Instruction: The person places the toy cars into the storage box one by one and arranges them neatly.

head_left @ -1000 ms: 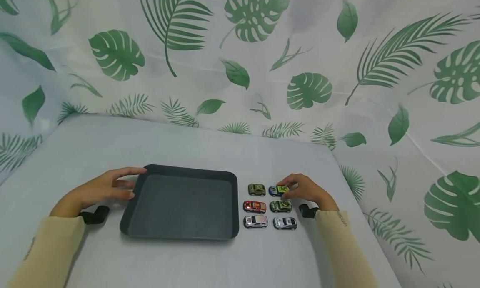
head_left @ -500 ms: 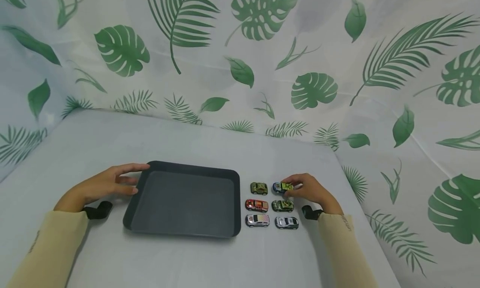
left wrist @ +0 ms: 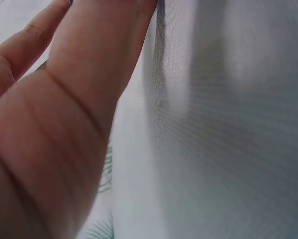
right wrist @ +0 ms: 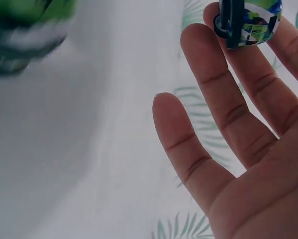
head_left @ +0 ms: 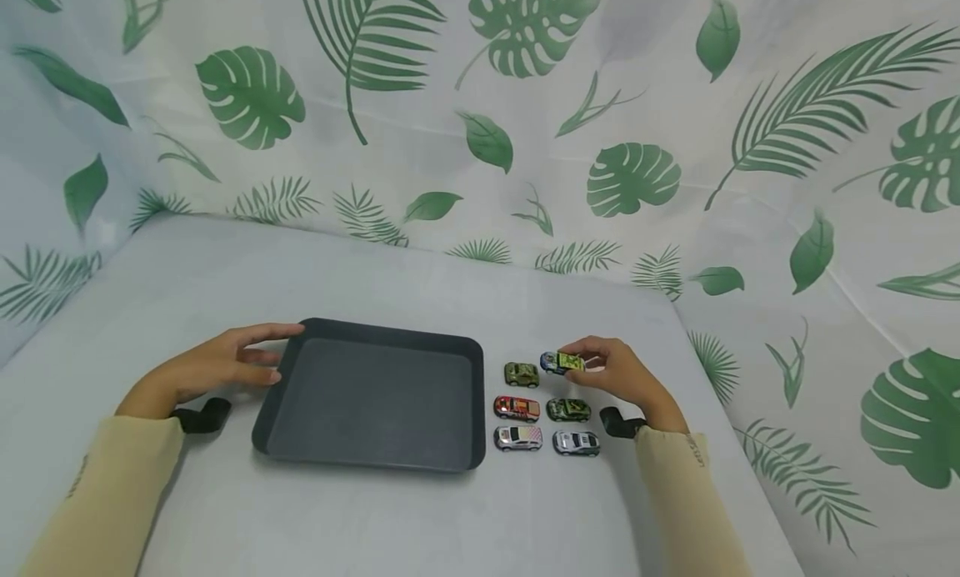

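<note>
A dark grey rectangular tray [head_left: 375, 402] lies on the white table, its bottom bare. My left hand [head_left: 206, 368] touches the tray's left rim with fairly straight fingers; in the left wrist view the palm side of the hand [left wrist: 54, 129] fills the left half. My right hand [head_left: 626, 377] pinches a blue and green toy car [head_left: 561, 362] between thumb and fingers, raised over the back of the car group. In the right wrist view that toy car [right wrist: 255, 22] shows at the fingertips, while the other fingers [right wrist: 183, 129] stay extended.
Right of the tray stand several more toy cars: an olive one [head_left: 521, 374], a red one [head_left: 517, 408], a camouflage green one [head_left: 568, 409], a white one [head_left: 518, 438] and a silver one [head_left: 576, 443]. Leaf-printed cloth [head_left: 420, 160] walls the table's back and sides.
My right hand has lifted the blue and green toy car from its place at the back right of the group. The left hand stays at the tray rim; the head view shifts slightly.
</note>
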The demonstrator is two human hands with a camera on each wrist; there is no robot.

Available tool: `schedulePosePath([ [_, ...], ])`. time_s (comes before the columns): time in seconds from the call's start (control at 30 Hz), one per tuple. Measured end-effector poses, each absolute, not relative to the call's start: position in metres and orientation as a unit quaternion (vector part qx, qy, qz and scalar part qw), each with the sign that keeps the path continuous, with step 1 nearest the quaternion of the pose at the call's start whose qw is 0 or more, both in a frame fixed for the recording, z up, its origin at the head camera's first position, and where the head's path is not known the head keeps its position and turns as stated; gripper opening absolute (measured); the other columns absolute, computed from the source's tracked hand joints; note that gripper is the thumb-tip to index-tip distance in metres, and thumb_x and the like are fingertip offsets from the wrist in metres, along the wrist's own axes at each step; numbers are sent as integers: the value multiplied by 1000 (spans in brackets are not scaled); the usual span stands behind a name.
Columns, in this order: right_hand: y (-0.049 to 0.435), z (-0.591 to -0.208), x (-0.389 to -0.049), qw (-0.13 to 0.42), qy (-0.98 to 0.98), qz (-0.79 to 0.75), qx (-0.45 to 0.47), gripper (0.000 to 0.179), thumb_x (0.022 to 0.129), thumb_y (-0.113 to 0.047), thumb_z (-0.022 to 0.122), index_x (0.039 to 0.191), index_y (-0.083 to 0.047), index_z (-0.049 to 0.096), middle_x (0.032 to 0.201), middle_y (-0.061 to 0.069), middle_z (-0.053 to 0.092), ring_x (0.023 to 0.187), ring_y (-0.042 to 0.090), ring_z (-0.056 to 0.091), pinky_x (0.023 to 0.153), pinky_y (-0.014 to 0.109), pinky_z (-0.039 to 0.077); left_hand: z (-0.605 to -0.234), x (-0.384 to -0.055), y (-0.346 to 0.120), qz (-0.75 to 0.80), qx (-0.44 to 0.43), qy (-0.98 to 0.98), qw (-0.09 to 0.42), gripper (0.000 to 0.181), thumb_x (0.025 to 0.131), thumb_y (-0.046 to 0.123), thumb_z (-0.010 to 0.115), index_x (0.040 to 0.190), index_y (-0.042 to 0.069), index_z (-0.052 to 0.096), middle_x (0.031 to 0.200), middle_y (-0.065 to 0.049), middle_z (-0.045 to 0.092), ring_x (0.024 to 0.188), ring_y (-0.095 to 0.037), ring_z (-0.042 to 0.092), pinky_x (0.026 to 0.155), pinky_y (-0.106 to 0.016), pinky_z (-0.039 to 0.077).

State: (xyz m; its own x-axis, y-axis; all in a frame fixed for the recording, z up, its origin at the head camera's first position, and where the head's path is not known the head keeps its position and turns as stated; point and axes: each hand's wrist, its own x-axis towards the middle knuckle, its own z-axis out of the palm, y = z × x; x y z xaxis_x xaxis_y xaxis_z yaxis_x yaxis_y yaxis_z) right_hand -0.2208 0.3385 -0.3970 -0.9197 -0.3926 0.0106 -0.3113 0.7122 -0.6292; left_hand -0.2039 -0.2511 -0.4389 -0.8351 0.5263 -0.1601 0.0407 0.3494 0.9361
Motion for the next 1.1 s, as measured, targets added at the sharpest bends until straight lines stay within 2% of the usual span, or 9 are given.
schedulePosePath([
  [0.2, 326, -394, -220, 46, 916, -331, -222, 32, 94, -5, 83, 124, 2, 77, 119, 14, 77, 109, 33, 71, 98, 56, 58, -439, -203, -251, 533, 173, 798, 223, 81, 99, 15, 77, 167, 0, 35, 174, -31, 22, 150, -66, 31, 109, -64, 48],
  [0.43, 311, -394, -219, 34, 904, -342, -253, 30, 94, -4, 82, 124, 1, 77, 119, 13, 76, 109, 29, 71, 97, 53, 59, -439, -203, -251, 529, 174, 800, 224, 82, 99, 16, 76, 167, 1, 35, 174, -31, 22, 150, -66, 31, 109, -65, 47],
  [0.53, 305, -396, -219, 31, 898, -351, -265, 30, 95, -3, 81, 124, 2, 77, 119, 14, 76, 107, 27, 71, 95, 50, 60, -439, -203, -251, 530, 175, 799, 226, 82, 99, 17, 76, 168, 1, 34, 174, -31, 21, 151, -65, 31, 109, -64, 48],
  [0.8, 287, -400, -218, 32, 882, -371, -289, 31, 94, 1, 80, 124, 3, 77, 118, 15, 76, 105, 18, 70, 92, 42, 60, -439, -203, -250, 542, 171, 789, 231, 83, 97, 16, 76, 167, 1, 35, 174, -31, 22, 152, -63, 31, 104, -49, 54],
  [1.1, 260, -397, -218, 41, 867, -393, -305, 33, 93, 3, 81, 125, 4, 76, 116, 16, 76, 101, 13, 67, 91, 39, 59, -440, -202, -252, 541, 170, 790, 232, 83, 97, 16, 76, 168, 2, 35, 174, -30, 22, 152, -62, 32, 104, -50, 53],
])
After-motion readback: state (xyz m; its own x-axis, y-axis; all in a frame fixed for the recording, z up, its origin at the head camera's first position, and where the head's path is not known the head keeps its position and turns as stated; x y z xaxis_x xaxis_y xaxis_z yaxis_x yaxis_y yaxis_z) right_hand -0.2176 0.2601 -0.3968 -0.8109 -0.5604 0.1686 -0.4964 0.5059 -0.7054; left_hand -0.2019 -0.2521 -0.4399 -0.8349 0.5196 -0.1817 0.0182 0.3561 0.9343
